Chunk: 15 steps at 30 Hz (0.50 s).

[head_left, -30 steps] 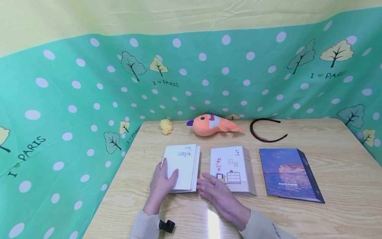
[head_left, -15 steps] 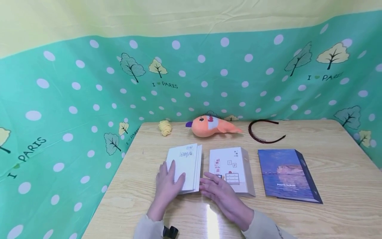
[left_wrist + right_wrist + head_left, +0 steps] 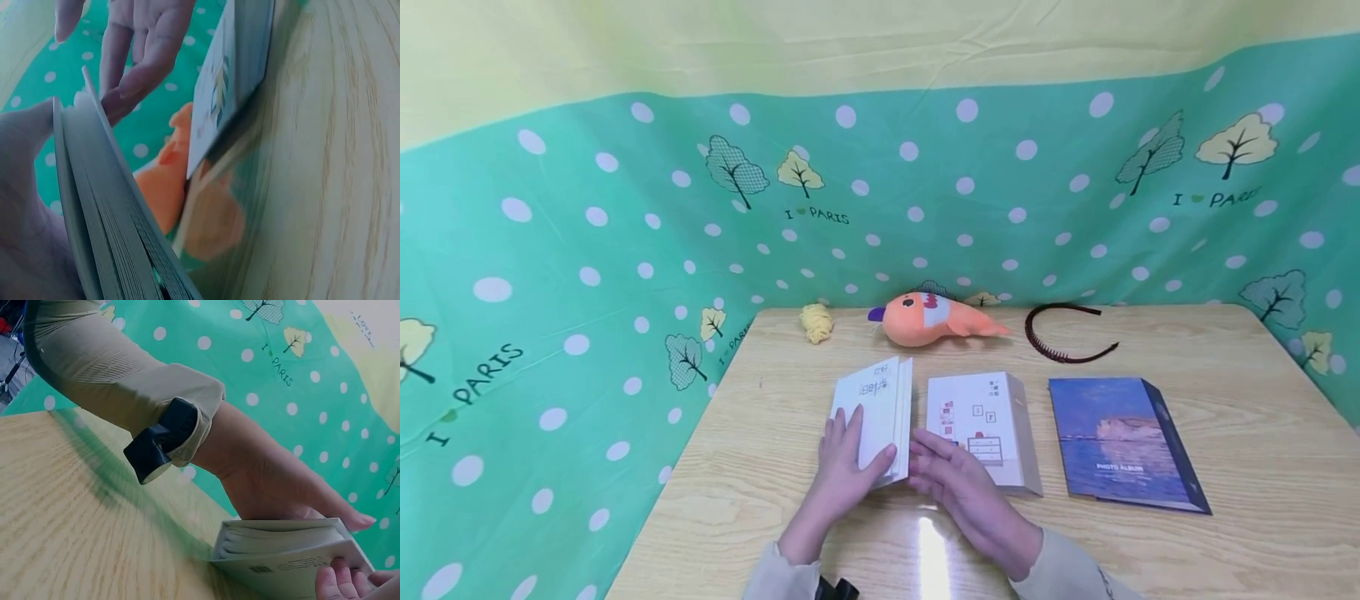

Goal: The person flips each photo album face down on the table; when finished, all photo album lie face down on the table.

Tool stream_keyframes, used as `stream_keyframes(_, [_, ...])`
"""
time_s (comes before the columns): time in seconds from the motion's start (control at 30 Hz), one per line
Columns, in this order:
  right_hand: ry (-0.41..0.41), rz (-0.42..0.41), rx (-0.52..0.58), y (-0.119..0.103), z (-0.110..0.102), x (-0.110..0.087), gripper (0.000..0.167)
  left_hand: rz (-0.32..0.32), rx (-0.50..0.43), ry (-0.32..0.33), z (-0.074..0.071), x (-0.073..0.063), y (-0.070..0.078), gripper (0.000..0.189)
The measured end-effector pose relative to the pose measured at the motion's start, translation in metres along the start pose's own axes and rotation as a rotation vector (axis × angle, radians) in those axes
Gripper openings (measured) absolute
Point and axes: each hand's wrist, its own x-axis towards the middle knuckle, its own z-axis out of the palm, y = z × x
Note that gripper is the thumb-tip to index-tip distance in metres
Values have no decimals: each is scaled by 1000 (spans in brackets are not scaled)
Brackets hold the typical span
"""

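A white book [image 3: 871, 408] with dark handwriting-style lettering on its cover stands tilted on the table, its cover turned partly to the left. My left hand [image 3: 848, 467] lies on that front cover with fingers extended and thumb spread toward the right edge. In the left wrist view, the pages of the book [image 3: 112, 187] show between two slightly parted covers. My right hand [image 3: 958, 492] is at the other side, its fingertips touching the back cover. Small print and a code mark are visible on the back of the book [image 3: 281, 569] in the right wrist view.
Right of the hands lie a white box-like book [image 3: 973, 417] with room drawings and a blue photo album [image 3: 1123, 437]. Along the back are a yellow yarn bundle [image 3: 816, 323], an orange plush bird [image 3: 917, 321] and a dark headband [image 3: 1052, 346]. A dotted green curtain [image 3: 865, 208] hangs behind.
The white book has moved slightly right and tipped up, so its front cover looks narrower. My left hand has shifted right with it; my right hand has stayed nearly in place.
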Motion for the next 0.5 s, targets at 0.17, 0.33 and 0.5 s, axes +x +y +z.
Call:
stream_keyframes(0.17, [-43,-18,-4,-3,2,0,60,7,-20,-29,-1,-4,8,98])
stream_keyframes(0.33, [-51,-32,-22,-3,4,0,57,8,-29,-59,-1,-6,12,110])
stream_keyframes(0.5, [-62,-42,-97,-2,6,0,55,-25,-109,-76,-1,-6,13,109])
